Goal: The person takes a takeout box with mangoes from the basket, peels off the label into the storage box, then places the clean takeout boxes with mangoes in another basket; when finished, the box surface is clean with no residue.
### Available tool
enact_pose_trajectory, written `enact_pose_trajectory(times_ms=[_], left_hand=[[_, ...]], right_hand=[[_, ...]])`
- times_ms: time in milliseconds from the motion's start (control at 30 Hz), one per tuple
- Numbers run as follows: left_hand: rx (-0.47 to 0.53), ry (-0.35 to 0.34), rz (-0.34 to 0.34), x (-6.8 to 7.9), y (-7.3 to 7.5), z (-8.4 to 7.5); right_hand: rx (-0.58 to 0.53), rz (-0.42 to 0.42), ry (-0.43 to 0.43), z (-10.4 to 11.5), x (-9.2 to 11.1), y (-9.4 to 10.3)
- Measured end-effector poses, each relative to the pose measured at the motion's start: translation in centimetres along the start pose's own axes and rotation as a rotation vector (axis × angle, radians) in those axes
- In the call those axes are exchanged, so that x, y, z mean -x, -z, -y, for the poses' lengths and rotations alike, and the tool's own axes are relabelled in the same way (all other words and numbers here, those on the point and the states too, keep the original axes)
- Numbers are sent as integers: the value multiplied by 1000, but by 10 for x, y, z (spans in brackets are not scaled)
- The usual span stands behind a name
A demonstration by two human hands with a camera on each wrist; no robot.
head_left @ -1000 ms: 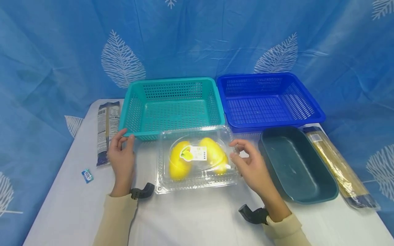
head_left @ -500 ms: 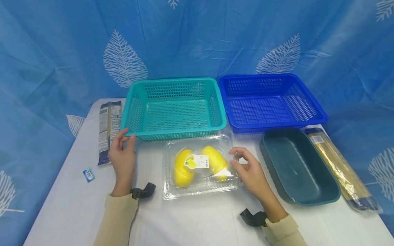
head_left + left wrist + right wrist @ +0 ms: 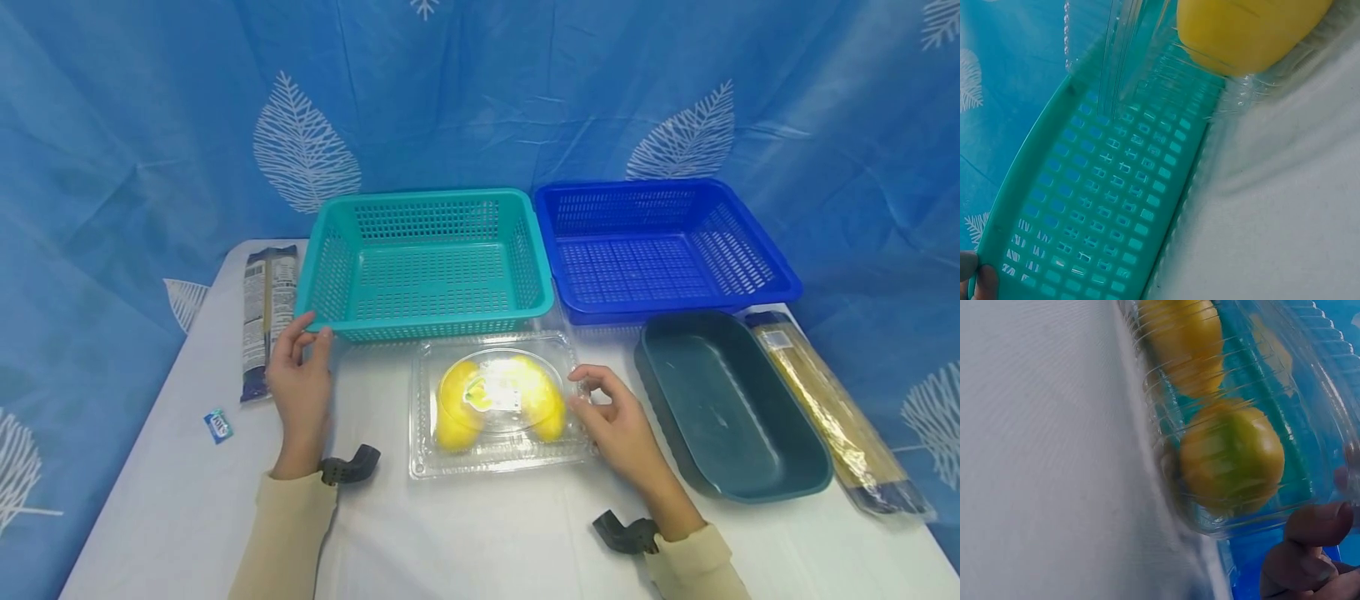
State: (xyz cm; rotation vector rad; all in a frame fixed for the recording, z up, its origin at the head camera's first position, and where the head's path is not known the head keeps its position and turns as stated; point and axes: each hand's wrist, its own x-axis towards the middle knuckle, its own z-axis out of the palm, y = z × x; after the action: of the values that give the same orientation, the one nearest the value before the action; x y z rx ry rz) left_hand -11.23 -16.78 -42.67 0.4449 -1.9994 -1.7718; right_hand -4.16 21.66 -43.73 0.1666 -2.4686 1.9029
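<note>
A clear plastic clamshell box (image 3: 426, 450) with a white label holds two yellow fruits (image 3: 460, 417) in front of the baskets. My right hand (image 3: 618, 421) pinches its right edge between thumb and fingers; the right wrist view shows these fingers (image 3: 1319, 525) at the box's rim. In that view one fruit (image 3: 1233, 459) has a greenish patch. My left hand (image 3: 302, 387) grips the front left corner of the teal basket (image 3: 427, 325), thumb and fingers on its rim. The left wrist view shows only the fingertips (image 3: 986, 281) on that rim, with a yellow fruit (image 3: 1247, 31) above.
Right of the teal basket stands a blue basket (image 3: 675, 298). A dark green tub (image 3: 720, 408) sits near my right hand, a long noodle-like packet (image 3: 840, 417) beyond it. Another packet (image 3: 268, 321) and a small blue sachet (image 3: 218, 426) lie at left on the white table (image 3: 450, 542).
My right hand and the clamshell box have come a little toward me and to the right, away from the teal basket's front. The left hand stays on the basket rim.
</note>
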Motion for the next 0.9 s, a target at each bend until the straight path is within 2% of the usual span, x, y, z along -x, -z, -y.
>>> enact_pose_trajectory(times_ms=[167, 333, 433, 567, 700, 767, 900], left_hand=[[29, 9, 51, 2, 3, -3], [46, 89, 159, 5, 8, -10], [-6, 111, 226, 10, 11, -14], [-112, 21, 273, 22, 14, -17], [-103, -116, 298, 35, 16, -19], [-104, -166, 350, 41, 16, -21], [-188, -218, 491, 51, 12, -21]], right_hand=[[3, -5, 5, 0, 0, 0], [-2, -2, 5, 0, 0, 0], [1, -2, 5, 1, 1, 0], [22, -1, 4, 2, 1, -1], [35, 7, -3, 4, 1, -1], [37, 7, -8, 4, 1, -1], [44, 3, -14, 5, 2, 0]])
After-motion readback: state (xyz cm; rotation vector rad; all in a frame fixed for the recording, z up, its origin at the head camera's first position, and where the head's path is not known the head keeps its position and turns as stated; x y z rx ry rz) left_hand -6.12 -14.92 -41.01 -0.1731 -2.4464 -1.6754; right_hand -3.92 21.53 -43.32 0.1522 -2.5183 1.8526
